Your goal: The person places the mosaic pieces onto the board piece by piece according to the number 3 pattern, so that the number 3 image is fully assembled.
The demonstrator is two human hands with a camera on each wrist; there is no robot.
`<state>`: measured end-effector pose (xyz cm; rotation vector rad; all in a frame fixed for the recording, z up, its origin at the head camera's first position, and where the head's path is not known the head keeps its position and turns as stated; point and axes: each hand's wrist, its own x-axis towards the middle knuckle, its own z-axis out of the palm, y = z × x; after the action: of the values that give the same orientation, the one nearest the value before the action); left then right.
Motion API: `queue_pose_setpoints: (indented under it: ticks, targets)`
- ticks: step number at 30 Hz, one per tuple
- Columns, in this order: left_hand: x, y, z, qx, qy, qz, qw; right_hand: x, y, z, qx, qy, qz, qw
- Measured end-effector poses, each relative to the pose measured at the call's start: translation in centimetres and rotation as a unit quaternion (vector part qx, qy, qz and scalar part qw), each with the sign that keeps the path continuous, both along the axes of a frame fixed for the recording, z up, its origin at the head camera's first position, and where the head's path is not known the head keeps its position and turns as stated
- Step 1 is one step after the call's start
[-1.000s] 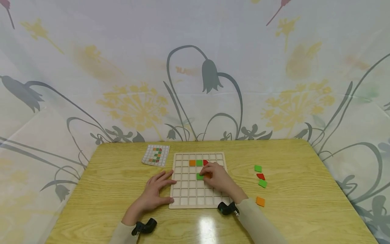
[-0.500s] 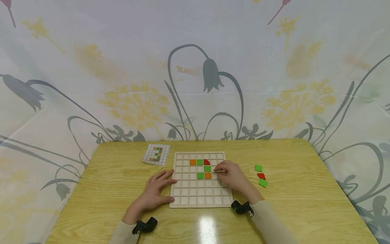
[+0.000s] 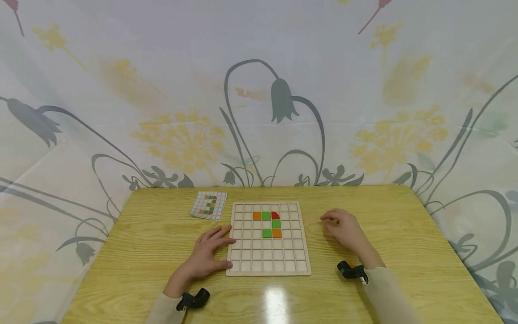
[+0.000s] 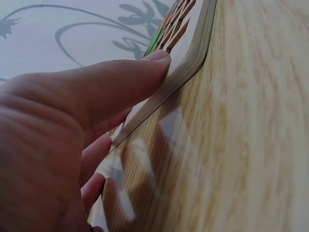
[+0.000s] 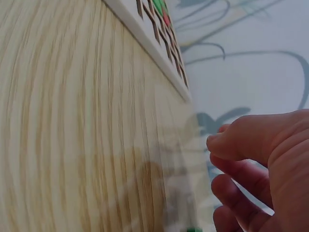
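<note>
A wooden grid board (image 3: 247, 265) lies flat on the table in the head view. In its upper part sit orange (image 3: 256, 216) and green (image 3: 266, 215) square tiles and a red rounded tile (image 3: 275, 215). Below these are another green tile (image 3: 276, 224), then a green (image 3: 267, 233) beside an orange one (image 3: 277, 233). My left hand (image 3: 206, 255) rests along the board's left edge, fingers spread, with the thumb (image 4: 140, 72) on the rim in the left wrist view. Right of the board hovers my right hand (image 3: 344, 228), fingers loosely bent, thumb near the index finger, holding nothing.
A paper card (image 3: 208, 205) with a coloured grid pattern lies beyond the board's upper left corner. The right hand and forearm cover the spot where loose tiles lay. A patterned cloth (image 3: 259, 112) hangs behind the wooden table (image 3: 162, 211).
My right hand has left the tiles on the board and moved right, past its edge, over the table. The loose tiles there are now hidden behind it. The left hand stays put.
</note>
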<state>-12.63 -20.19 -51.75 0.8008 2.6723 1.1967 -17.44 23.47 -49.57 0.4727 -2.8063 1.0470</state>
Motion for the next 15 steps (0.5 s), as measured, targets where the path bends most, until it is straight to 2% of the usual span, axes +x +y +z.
queue_pose_setpoints:
  ticks: [9,15]
  targets:
    - [0.0,0.1,0.1,0.0,-0.003,0.003,1.0,0.5,3.7,0.2,0.014,-0.021,-0.034,0.999]
    - [0.0,0.1,0.1,0.0,-0.004,0.006,1.0,0.6,4.7,0.0,0.013,-0.034,-0.033,0.999]
